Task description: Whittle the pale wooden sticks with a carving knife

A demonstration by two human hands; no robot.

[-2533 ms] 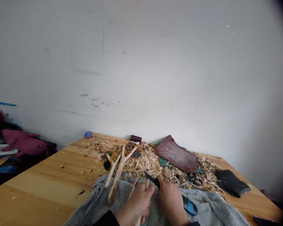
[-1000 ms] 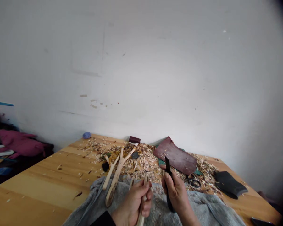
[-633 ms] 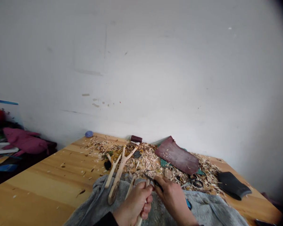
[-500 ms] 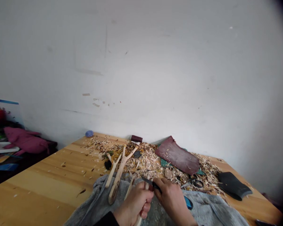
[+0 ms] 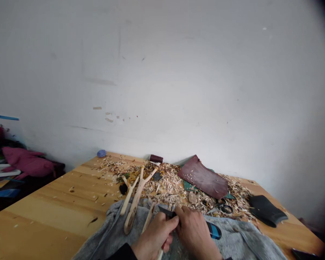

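My left hand point(image 5: 155, 234) is closed around a pale peeled wooden stick point(image 5: 160, 254); most of the stick is hidden by the fingers. In my right hand point(image 5: 193, 229) is a knife point(image 5: 166, 211), its dark blade pointing left across the top of the stick. A blue and black handle end point(image 5: 214, 230) sticks out behind that hand. My left thumb reaches over to the knife near the base of its blade. Both hands are above a grey towel point(image 5: 241, 236). Just left of them lies another piece of wood point(image 5: 148, 217), and beyond it forked peeled sticks point(image 5: 137, 198).
Wood shavings point(image 5: 168, 180) cover the back of the wooden table point(image 5: 56, 209). Among them are a maroon leather piece point(image 5: 203, 177), a thread spool point(image 5: 156, 158) and scissors point(image 5: 226, 208). A black curved piece point(image 5: 267, 211) lies at right. A pink stuffed toy point(image 5: 29, 162) is off to the left.
The knife blade has shifted left and slightly down over the stick. My left thumb has come against the knife, and more of the blue and black handle end shows.
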